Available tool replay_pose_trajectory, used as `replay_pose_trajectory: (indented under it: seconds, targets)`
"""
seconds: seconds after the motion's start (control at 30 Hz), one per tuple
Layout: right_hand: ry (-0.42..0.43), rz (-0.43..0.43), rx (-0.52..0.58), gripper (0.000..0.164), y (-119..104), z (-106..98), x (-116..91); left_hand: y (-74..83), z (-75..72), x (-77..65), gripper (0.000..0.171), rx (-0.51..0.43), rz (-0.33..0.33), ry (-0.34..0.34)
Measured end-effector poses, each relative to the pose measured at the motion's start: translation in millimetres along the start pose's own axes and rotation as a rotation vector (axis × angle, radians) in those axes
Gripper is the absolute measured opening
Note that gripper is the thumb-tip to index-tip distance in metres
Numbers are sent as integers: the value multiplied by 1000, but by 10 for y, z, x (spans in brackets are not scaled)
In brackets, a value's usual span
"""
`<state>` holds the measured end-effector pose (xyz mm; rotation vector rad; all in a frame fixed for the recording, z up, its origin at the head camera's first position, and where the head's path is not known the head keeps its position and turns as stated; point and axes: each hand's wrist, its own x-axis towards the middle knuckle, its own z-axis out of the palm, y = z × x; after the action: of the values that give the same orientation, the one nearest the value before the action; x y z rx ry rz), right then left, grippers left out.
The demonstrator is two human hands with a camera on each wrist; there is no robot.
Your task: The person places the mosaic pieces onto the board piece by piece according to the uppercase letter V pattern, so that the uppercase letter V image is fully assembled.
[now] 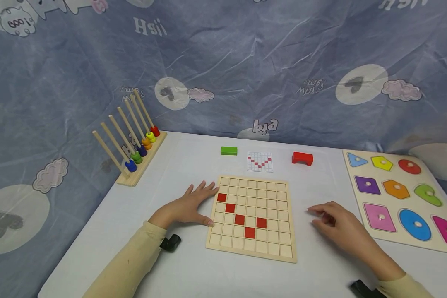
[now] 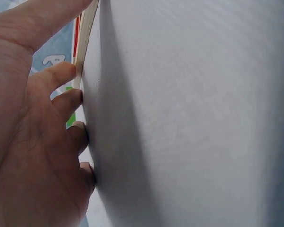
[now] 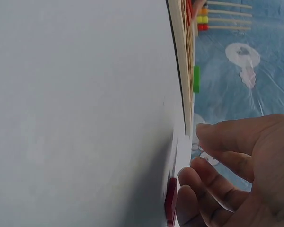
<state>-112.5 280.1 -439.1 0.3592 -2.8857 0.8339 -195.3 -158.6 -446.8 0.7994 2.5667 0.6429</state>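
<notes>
A wooden grid board (image 1: 272, 186) lies flat on the white table, with several red square tiles (image 1: 239, 219) in its cells. Four-sided and thin, the tiles form a descending diagonal with one more up to the right. At the board's left edge rests my left hand (image 1: 188, 207), its fingers spread and its thumb on the rim; the left wrist view shows the fingertips (image 2: 66, 71) by that edge. My right hand (image 1: 339, 227) hovers to the right of the board, fingers loosely bent. Nothing shows between its thumb and fingers (image 3: 199, 194) in the right wrist view.
Behind the board lie a printed pattern card (image 1: 260, 162), a green block (image 1: 229, 150) and a red bridge-shaped block (image 1: 302, 158). A peg stand with coloured beads (image 1: 138, 174) stands at the left. At the right lies a knobbed shape puzzle (image 1: 389, 198).
</notes>
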Motion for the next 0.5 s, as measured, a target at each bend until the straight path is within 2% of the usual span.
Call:
replay_pose_trajectory:
  seconds: [0.5]
  targets:
    - [-39, 144, -91, 38, 273, -101, -55, 24, -17, -10, 110, -6, -2, -4]
